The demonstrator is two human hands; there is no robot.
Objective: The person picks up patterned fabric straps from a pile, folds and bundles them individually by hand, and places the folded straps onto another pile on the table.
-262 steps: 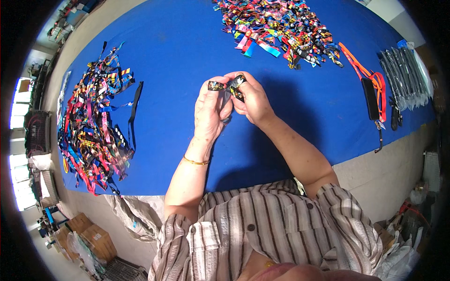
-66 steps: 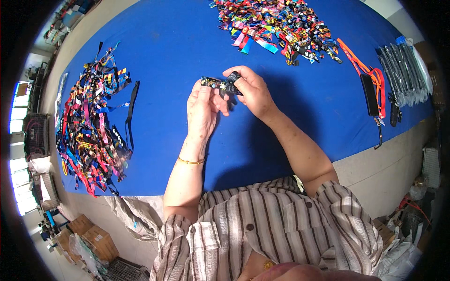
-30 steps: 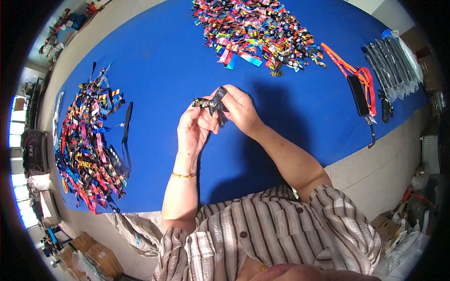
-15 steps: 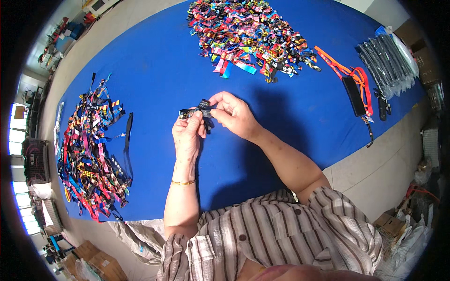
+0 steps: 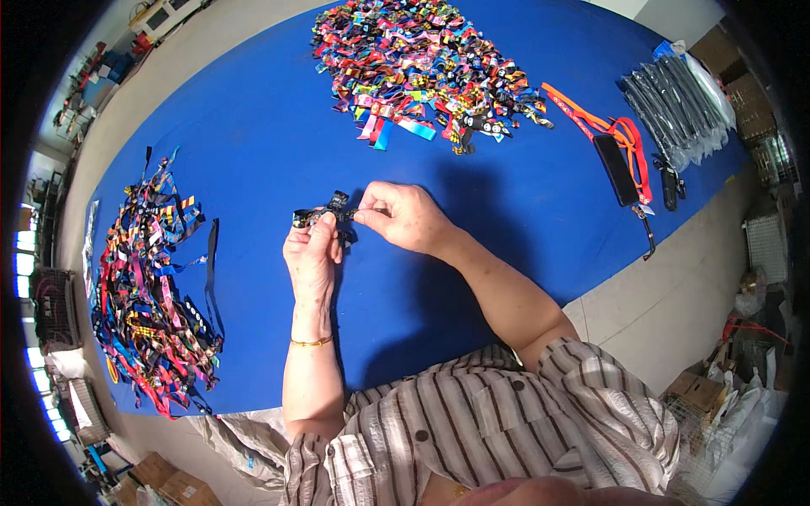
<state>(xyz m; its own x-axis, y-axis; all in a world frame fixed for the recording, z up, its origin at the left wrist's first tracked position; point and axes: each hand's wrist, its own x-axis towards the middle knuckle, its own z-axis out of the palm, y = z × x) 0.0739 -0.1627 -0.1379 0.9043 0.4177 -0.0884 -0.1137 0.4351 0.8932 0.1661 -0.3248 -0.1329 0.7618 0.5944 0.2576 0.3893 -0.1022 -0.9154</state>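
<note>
A black patterned fabric strap point(image 5: 337, 202), folded into loops, is held above the blue table between my two hands. My left hand point(image 5: 309, 257) is closed on it, the thumb pressing the folds against the fingers. My right hand point(image 5: 407, 219) pinches a thin end of the same strap on its right side, with thumb and forefinger together and the other fingers curled. How the strap is folded under the left thumb is hidden.
Small colourful folded straps form a large heap point(image 5: 422, 67) at the far side. Long loose straps point(image 5: 156, 295) lie in a pile at the left. A phone point(image 5: 616, 169) on an orange lanyard point(image 5: 582, 118) and plastic-wrapped dark bundles point(image 5: 675, 105) lie at the right.
My right hand has come slightly nearer and its fingers have curled in, pinching the strap's end. My left hand keeps its grip. The whole view has shifted a little.
</note>
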